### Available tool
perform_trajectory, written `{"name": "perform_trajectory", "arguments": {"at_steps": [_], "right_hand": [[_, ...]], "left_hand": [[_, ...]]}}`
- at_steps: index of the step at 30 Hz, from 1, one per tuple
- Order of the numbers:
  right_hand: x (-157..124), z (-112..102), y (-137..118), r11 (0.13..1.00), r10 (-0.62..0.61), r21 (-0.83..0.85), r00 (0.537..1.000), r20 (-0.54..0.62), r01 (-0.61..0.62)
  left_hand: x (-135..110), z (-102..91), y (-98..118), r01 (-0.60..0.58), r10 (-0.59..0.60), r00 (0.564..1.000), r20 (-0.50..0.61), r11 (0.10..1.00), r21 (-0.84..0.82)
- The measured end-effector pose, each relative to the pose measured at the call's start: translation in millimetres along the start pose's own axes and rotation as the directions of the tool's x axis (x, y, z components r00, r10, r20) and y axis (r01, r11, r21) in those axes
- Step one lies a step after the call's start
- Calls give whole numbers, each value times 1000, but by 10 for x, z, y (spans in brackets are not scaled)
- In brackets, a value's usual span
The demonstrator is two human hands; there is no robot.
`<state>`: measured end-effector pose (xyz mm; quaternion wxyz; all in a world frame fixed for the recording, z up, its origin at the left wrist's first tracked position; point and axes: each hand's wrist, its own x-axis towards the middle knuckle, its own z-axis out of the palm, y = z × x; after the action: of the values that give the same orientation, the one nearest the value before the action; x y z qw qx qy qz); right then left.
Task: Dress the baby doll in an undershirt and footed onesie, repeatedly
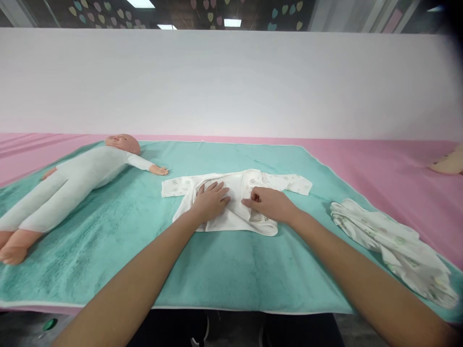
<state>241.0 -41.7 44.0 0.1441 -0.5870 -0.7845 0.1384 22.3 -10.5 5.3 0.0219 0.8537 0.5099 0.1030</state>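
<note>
A white baby shirt (235, 219) with small printed figures lies spread out, its two long sleeves stretched to either side. My left hand (211, 201) rests palm down on the shirt's left front, fingers spread. On the right front, my right hand (271, 203) has its fingers curled and its thumb against the cloth, closed at the edge of the front panel. The fold between those fingers is mostly hidden. To the left, a baby doll (90, 168) in a white bodysuit lies on its back, one arm reaching toward the shirt's left sleeve.
Under everything is a turquoise towel (217, 270) over a pink cover (390, 178). A bunched white printed garment (394, 246) lies at the right. Part of a skin-coloured object (448, 161) shows at the right edge. A white wall panel (231, 82) stands behind the table.
</note>
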Motion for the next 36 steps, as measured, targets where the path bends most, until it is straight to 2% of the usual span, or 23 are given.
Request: {"name": "perform_trajectory", "arguments": {"at_steps": [6,13,15,17,20,22,24,27,28,29,31,33,36], "right_hand": [[-135,81,-210,989,-135,-40,985,103,140],[-145,148,-189,977,-202,-59,976,77,207],[-118,105,-141,977,-214,11,976,28,214],[-94,16,-64,966,-202,153,978,-49,207],[-91,-166,98,886,-145,425,982,-124,184],[-115,-276,206,809,-125,570,990,-68,142],[-145,-350,279,756,-180,649,980,88,81],[-169,-386,303,767,-302,641,889,345,12],[-168,-380,297,776,-319,631,865,387,4],[-161,-367,292,780,-320,626,861,395,3],[-135,-322,300,782,-275,623,907,320,17],[-97,-254,337,811,-172,584,968,181,35],[-41,-128,403,905,-50,423,999,15,39]], "left_hand": [[0,-14,14,9,-9,1000,9,1000,14],[2,-13,23,5,-5,1000,3,1000,22],[-6,-18,23,-3,3,1000,-6,1000,23],[-15,-26,19,-11,12,1000,-9,1000,16],[-21,-38,-5,-22,22,1000,-16,1000,11],[-14,-42,-32,-8,8,1000,-28,1000,12],[-2,-40,-61,13,-12,999,-40,1000,11],[12,-34,-89,20,-20,999,-43,1000,5],[14,-33,-92,17,-17,999,-43,1000,4],[14,-33,-92,14,-14,999,-42,1000,2],[11,-36,-89,11,-11,999,-36,1000,-1],[8,-38,-84,10,-10,1000,-26,1000,-7],[4,-32,-83,9,-9,1000,-22,1000,-7]]}}
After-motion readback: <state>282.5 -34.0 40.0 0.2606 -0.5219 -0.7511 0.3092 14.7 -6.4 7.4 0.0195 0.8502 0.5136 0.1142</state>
